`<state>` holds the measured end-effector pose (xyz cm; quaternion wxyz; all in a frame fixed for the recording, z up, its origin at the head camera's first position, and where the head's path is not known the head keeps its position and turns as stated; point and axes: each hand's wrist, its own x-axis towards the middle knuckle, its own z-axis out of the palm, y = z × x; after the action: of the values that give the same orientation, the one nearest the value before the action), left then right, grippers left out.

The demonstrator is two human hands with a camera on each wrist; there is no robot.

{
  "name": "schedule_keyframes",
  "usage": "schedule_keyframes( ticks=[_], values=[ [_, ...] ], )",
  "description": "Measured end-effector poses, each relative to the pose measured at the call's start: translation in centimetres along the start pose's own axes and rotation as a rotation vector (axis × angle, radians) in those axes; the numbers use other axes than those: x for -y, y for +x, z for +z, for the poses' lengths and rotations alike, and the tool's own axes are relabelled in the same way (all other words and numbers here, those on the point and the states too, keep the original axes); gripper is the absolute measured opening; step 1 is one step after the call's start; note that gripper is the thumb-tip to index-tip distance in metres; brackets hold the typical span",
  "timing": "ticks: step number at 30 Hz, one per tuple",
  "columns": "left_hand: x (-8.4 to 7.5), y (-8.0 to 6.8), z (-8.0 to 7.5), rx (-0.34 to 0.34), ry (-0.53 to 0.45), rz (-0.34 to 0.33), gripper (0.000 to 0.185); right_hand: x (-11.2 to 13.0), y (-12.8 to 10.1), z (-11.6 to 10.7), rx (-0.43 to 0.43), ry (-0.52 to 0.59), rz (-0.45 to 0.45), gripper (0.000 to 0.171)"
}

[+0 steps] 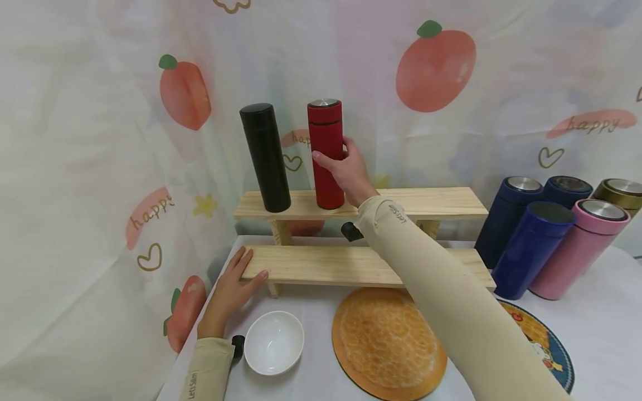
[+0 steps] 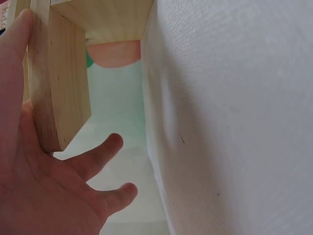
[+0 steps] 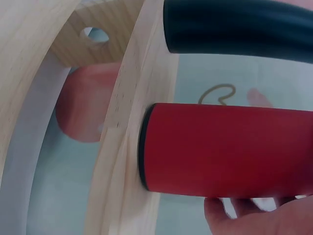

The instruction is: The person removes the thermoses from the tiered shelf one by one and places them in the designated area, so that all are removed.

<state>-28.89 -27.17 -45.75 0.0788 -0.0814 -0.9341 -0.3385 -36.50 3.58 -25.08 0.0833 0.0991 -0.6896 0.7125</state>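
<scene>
Operator: My right hand [image 1: 352, 171] is curled round the red bottle [image 1: 326, 167], grasping it; my left hand [image 1: 233, 292] lies spread and unclenched against the left end of the lower shelf [image 1: 321, 264].

Spotter: How are the edges?

Operator: The red bottle stands upright on the upper shelf [image 1: 416, 201], near its front edge. A gap parts it from the black bottle [image 1: 267, 159] to its left; rightward, the shelf runs on beyond my hand.

Spotter: And the surfaces?

Operator: Pale, grained wood for both shelves. Both bottles are slim cylinders, the red one matte with a shiny, metal-looking top. Below sit a smooth white bowl [image 1: 274, 342] and a honeycomb-patterned disc [image 1: 388, 345].
</scene>
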Motion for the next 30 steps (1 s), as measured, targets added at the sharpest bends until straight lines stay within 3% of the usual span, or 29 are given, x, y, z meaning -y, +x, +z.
schedule_keyframes(
  ticks=[8, 17, 24, 30],
  values=[
    [-0.2, 0.1, -0.1, -0.014, 0.001, 0.019, 0.084, -0.1, -0.5, -0.3, -0.039, -0.107, -0.037, 0.075],
    [-0.4, -0.1, -0.1, 0.013, 0.001, -0.009, 0.085, -0.7, -1.9, -0.5, -0.059, -0.196, -0.089, 0.074],
    [-0.5, 0.1, -0.2, 0.017, -0.003, -0.009, 0.086, -0.8, -3.3, -0.2, -0.109, -0.253, -0.209, 0.071],
    [0.0, 0.3, 0.1, 0.029, -0.007, -0.017, 0.086, -0.8, -5.2, -0.5, -0.092, -0.250, -0.294, 0.069]
  ],
)
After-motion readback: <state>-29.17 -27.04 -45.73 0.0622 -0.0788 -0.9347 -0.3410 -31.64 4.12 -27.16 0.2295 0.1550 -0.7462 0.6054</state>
